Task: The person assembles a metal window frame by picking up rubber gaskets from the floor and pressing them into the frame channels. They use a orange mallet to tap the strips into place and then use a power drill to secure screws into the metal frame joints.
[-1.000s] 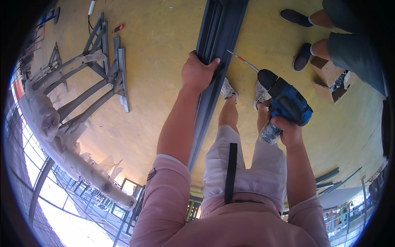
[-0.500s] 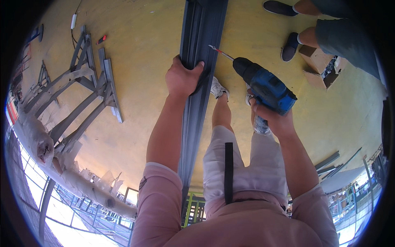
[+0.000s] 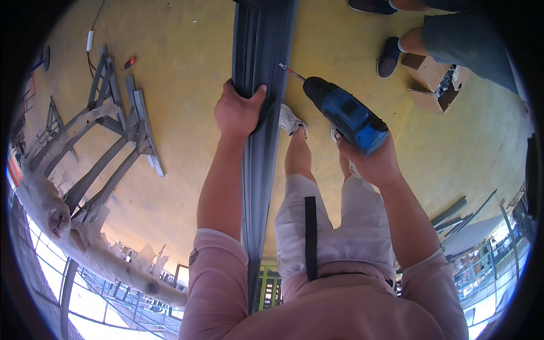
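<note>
A long dark grey metal profile (image 3: 265, 62) runs lengthwise through the middle of the head view, passing to the left of my legs. My left hand (image 3: 240, 109) is wrapped round it, the thumb lying over its upper face and the fingers hidden at the far side. In my right hand (image 3: 371, 161) is a blue and black cordless drill (image 3: 347, 113), gripped by its handle. Its long bit (image 3: 293, 72) points up and left toward the profile, with a small shiny piece at the tip. Whether the tip touches the profile I cannot tell.
Another person's legs (image 3: 416, 42) stand at the upper right beside an open cardboard box (image 3: 433, 85) of small dark parts. On the left lie a stack of grey metal bars (image 3: 116, 122), a red knife-like tool (image 3: 129, 63) and a plastic-wrapped roll (image 3: 107, 263). More bars (image 3: 450, 212) lie at right.
The profile, both hands and the drill have shifted slightly left in the view, along with the surroundings. My grip on the profile and on the drill is unchanged.
</note>
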The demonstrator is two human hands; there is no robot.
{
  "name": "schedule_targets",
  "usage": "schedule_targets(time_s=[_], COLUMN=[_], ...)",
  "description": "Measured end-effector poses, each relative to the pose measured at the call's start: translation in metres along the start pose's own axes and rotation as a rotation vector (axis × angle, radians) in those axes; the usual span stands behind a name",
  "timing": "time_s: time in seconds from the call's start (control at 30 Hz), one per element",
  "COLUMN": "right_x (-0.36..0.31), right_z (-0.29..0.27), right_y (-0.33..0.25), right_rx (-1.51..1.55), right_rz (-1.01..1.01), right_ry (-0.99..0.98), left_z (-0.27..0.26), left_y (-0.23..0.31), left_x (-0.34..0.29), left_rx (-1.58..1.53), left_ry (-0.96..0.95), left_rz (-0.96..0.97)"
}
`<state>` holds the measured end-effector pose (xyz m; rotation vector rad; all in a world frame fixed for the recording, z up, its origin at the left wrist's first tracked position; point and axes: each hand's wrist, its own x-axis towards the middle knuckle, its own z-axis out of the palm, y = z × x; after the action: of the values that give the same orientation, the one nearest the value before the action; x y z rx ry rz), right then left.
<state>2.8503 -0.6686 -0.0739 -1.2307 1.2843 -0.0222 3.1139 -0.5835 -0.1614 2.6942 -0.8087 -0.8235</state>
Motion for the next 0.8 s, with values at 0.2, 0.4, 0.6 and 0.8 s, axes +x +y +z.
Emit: schedule_targets(time_s=[0.2,0.4,0.6,0.8], right_x=[0.006,0.014,0.008,0.012], right_z=[-0.007,-0.005,-0.006,0.008], right_y=[-0.064,-0.096,-0.100,-0.123], right_rx=[-0.466,-0.718,-0.870,-0.897], right_rz=[-0.085,-0.080,-0.182,-0.242], right_ry=[0.006,-0.013,-0.022,-0.014], left_z=[0.008,0.017,0.016,0.013], left_y=[-0.009,-0.009,-0.013,-0.012], left_x=[0.001,0.004,0.003,0.003], left_rx=[0.014,-0.009,-0.067,-0.131], left_ry=[0.078,0.085,0.079,0.015], left_rz=[0.050,0.061,0.040,0.005])
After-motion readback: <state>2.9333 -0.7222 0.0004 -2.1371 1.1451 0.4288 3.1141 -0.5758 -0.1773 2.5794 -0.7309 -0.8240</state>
